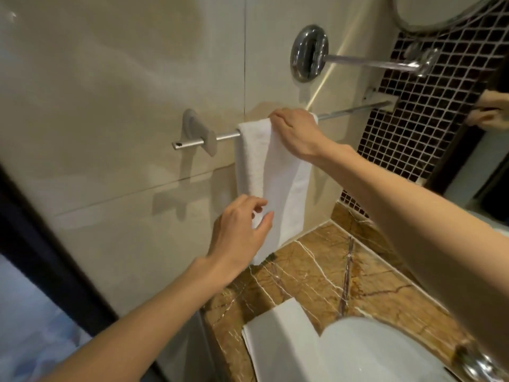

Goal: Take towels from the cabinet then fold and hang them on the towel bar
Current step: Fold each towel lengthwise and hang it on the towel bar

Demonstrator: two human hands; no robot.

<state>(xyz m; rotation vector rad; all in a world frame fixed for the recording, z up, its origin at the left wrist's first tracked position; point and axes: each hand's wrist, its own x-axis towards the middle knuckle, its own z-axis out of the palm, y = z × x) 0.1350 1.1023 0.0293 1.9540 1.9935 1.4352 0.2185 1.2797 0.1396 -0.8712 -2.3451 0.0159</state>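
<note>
Two bare hands work on one of two white towels in a bathroom, seen from above.

One metal towel bar (225, 136) crosses the beige tiled wall near the centre of the picture, climbing from 9 o'clock toward 2 o'clock. It is fixed by two brackets, one at each end.

The hanging towel (278, 175), folded into a long narrow strip, is draped over the bar just left of its middle. Its front layer drops toward 6 o'clock, and its lower end reaches the back edge of the desk.

The right hand (294, 130) comes in from 4 o'clock and lies on top of the hanging towel where it crosses the bar. Its fingers are curled down over the cloth and the bar together.

The left hand (239, 230) comes in from 7 o'clock. It pinches the left edge of the towel's lower part between thumb and fingertips, with the other fingers loosely bent.

The second towel (281, 340), folded flat, lies at 6 o'clock on the desk (316, 271), a brown marble top with pale veins. It touches the left side of one white basin (371, 354). One chrome tap (479, 365) shows partly at the 5 o'clock corner.

At 1 o'clock above the bar, one round chrome wall disc (309, 52) carries a single arm reaching right. Dark mosaic tiles (427, 119) cover the wall at 2 o'clock, beside a mirror (490, 166) at 3 o'clock.
</note>
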